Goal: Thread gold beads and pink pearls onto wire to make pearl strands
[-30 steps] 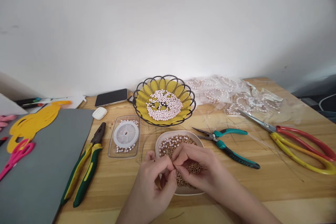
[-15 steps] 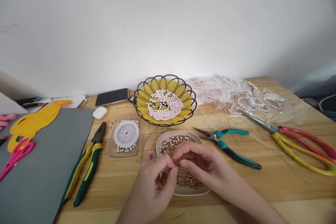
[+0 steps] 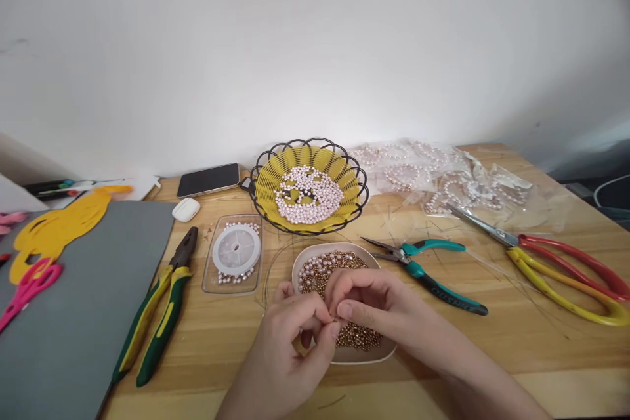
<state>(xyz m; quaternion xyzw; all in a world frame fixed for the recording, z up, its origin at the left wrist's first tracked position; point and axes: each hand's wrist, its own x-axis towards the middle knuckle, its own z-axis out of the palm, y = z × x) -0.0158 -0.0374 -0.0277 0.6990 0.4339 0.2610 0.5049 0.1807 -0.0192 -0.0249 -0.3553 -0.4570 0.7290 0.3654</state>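
Over a pale dish (image 3: 364, 359) of beads, my left hand (image 3: 295, 341) and my right hand (image 3: 377, 305) meet fingertip to fingertip. Both are closed in a pinch. Whatever lies between the fingertips is too small and too covered to name. Inside the dish, pinkish pearl beads (image 3: 322, 264) fill the far left part and small gold beads (image 3: 361, 338) the near part. Left of the dish, a clear tray (image 3: 209, 282) holds a white spool (image 3: 236, 249) with pearls around it. Long-nose pliers (image 3: 418, 269) with teal handles lie to the right of my right hand.
Behind the dish stands a yellow basket (image 3: 266, 187) of pearls. Bagged pearl strands (image 3: 443, 177) lie at the back right, near red-and-yellow scissors (image 3: 546, 259). Green-handled pliers (image 3: 167, 308), a grey mat (image 3: 93, 275), pink scissors (image 3: 32, 289), a white case (image 3: 186, 210) and a phone (image 3: 209, 180) are left.
My fingertips have shifted slightly right and stay together over the dish. The whole view has moved a little; the things on the table lie as before.
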